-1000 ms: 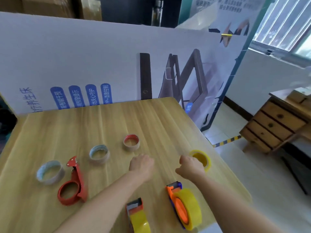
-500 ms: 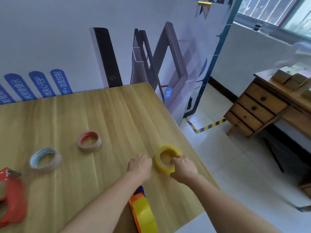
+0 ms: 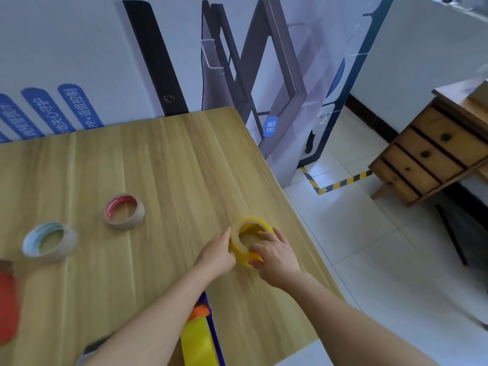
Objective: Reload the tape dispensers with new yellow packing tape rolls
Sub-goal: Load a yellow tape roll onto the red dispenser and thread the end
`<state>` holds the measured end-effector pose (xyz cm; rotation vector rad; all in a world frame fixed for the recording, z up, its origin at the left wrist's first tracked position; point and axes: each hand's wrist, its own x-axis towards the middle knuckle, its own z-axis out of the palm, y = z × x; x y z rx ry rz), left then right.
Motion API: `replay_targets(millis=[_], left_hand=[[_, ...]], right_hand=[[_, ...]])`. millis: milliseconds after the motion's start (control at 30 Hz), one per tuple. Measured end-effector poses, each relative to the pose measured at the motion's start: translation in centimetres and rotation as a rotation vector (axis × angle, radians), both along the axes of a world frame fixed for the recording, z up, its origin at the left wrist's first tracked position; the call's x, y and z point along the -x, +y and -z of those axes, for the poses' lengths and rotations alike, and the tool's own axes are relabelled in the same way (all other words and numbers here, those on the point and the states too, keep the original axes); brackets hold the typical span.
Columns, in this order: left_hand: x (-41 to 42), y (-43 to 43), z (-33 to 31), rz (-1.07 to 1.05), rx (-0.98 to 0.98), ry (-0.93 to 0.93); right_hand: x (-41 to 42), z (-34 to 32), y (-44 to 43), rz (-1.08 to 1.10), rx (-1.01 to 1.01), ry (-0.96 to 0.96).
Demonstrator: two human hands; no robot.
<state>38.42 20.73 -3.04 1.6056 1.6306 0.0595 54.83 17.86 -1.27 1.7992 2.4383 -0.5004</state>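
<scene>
Yellow tape roll point(image 3: 250, 241) lies near the right edge of the wooden desk point(image 3: 163, 159). Right hand point(image 3: 277, 253) has its grip on the roll, fingers point(image 3: 265, 235) reaching into the core. Left hand point(image 3: 217, 253) presses the roll's outer left side, grip loosely curled. Loaded dispenser point(image 3: 200, 336) sits near the front edge. Red-cored roll point(image 3: 124, 211) and blue-cored roll point(image 3: 48, 241) lie well apart to the left.
</scene>
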Motion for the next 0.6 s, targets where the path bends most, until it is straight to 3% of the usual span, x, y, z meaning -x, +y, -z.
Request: replay_targets(millis=[133, 267, 400, 533, 600], left_hand=[[1.9, 1.6, -1.2, -0.263, 0.035, -0.454], [4.7, 0.9, -3.1, -0.436, 0.010, -0.604], [8.6, 0.0, -5.4, -0.591, -0.024, -0.663], [12.8, -1.7, -8.4, -0.672, -0.105, -0.729], [15.1, -3.0, -9.6, -0.651, -0.223, -0.663]], right_hand=[[3.0, -3.4, 1.9, 0.298, 0.168, 0.434], [5.7, -6.4, 2.4, 0.526, 0.395, 0.885], [9.6, -8.8, 2.2, 0.535, 0.571, 1.036], [14.2, -10.6, 1.0, 0.366, 0.609, 1.124], [16.5, -11.3, 0.1, 0.337, 0.598, 1.177]])
